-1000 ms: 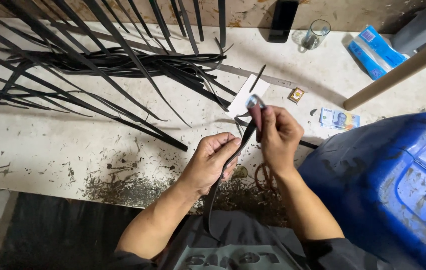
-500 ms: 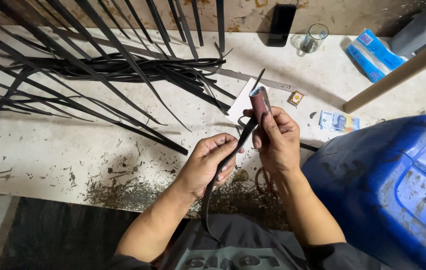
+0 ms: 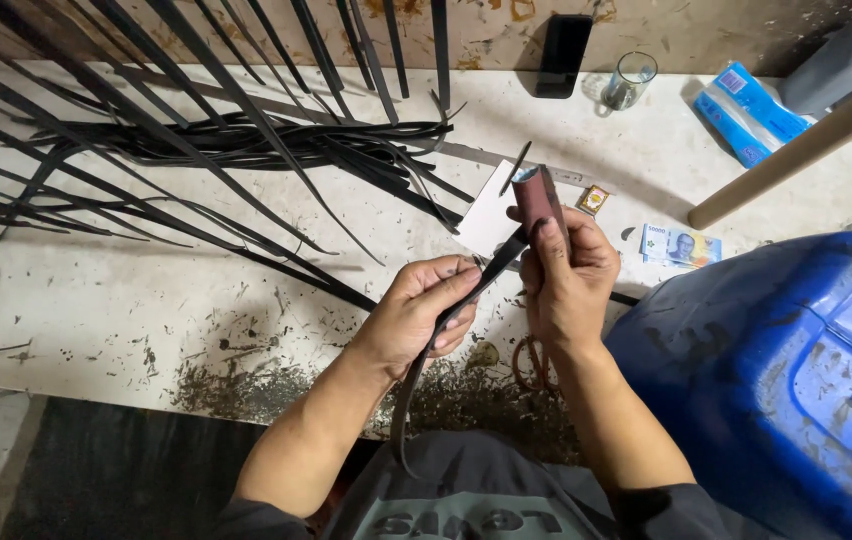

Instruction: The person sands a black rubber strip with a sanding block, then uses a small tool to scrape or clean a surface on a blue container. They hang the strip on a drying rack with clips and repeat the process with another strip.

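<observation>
Left hand [image 3: 424, 318] curled shut around a long black strip [image 3: 466, 300], thumb and fingers pinching it near the middle of the scene. Strip running up and right from that grip to the right hand [image 3: 566, 275], lower end drooping down past the left wrist toward the lap. Right hand closed on a reddish-brown roll, probably sandpaper [image 3: 540, 200], held upright with its top sticking out above the fingers and pressed against the strip's upper part. Exact contact between roll and strip hidden behind the fingers. Both hands close together, just above the near edge of a stained white worktable [image 3: 126, 300]. Far left, a heap of similar black strips [image 3: 226, 150] fanned across the table. Far, by the wall, a dark phone [image 3: 561, 55] and a glass mug [image 3: 631, 80]. Right, a blue plastic drum [image 3: 796, 370].
</observation>
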